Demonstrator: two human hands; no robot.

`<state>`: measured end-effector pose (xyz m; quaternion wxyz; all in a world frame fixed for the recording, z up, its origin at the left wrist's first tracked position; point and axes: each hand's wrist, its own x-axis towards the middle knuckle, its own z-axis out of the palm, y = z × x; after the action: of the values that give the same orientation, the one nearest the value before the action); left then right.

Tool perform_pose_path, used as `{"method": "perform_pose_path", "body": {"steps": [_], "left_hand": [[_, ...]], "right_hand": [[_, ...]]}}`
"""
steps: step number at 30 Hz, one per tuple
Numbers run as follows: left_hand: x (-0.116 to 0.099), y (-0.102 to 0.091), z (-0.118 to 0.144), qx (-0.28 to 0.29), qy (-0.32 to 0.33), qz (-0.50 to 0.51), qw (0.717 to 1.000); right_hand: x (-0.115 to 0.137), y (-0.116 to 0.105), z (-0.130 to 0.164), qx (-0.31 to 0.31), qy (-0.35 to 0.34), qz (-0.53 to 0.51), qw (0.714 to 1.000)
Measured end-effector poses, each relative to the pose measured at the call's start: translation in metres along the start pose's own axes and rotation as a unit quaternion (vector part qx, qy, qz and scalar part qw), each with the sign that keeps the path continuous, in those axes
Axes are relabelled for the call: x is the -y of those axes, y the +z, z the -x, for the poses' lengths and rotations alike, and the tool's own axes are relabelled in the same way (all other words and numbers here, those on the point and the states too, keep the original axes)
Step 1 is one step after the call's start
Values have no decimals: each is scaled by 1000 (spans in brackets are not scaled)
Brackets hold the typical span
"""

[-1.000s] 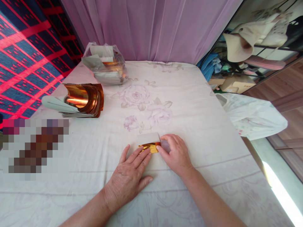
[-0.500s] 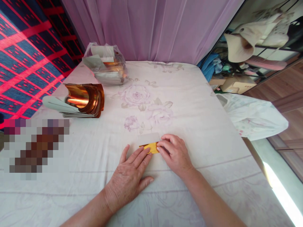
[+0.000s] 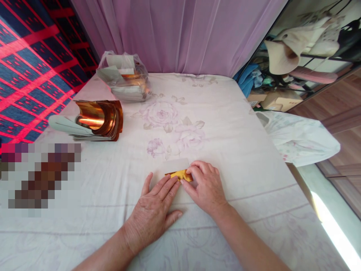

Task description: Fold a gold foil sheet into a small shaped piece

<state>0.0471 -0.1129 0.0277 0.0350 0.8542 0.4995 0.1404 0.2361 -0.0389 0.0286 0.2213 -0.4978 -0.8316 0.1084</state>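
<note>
A small sheet of gold foil paper [image 3: 180,174] with a white back lies on the flowered bedsheet [image 3: 225,124] in front of me. Its white part [image 3: 175,165] lies flat, while the gold edge is folded up toward me. My left hand [image 3: 153,209] lies flat on the sheet, its fingertips pressing the near left of the paper. My right hand [image 3: 204,185] pinches the gold fold at its right end between thumb and fingers.
A curled stack of gold foil sheets [image 3: 97,119] lies at the back left. Behind it stands a clear plastic bag [image 3: 124,77] with more sheets. A purple curtain [image 3: 180,34] hangs at the far edge. A white bag [image 3: 299,137] lies off the bed's right side.
My right hand has slid a little left along the gold fold, narrowing the visible gold strip. The left hand has stayed put.
</note>
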Motion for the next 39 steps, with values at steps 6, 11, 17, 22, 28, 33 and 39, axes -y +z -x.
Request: {"method": "perform_pose_path", "body": {"steps": [6, 11, 17, 22, 28, 33, 39], "left_hand": [[0, 0, -1, -12, -1, -2, 1000], [0, 0, -1, -9, -2, -1, 1000], [1, 1, 0, -11, 0, 3, 1000], [2, 1, -1, -10, 8, -4, 1000], [1, 2, -1, -20, 2, -2, 1000], [1, 5, 0, -28, 4, -3, 1000], [3, 8, 0, -30, 8, -7, 999]], "right_hand": [[-6, -2, -1, 11, -3, -29, 1000], [-17, -4, -4, 29, -17, -62, 998], [-29, -6, -5, 56, -44, -85, 994], [-38, -11, -6, 73, -66, -129, 987], [-41, -9, -6, -28, -8, -242, 970], [-10, -7, -1, -112, 42, -258, 959], [8, 12, -6, -35, 46, -246, 967]]}}
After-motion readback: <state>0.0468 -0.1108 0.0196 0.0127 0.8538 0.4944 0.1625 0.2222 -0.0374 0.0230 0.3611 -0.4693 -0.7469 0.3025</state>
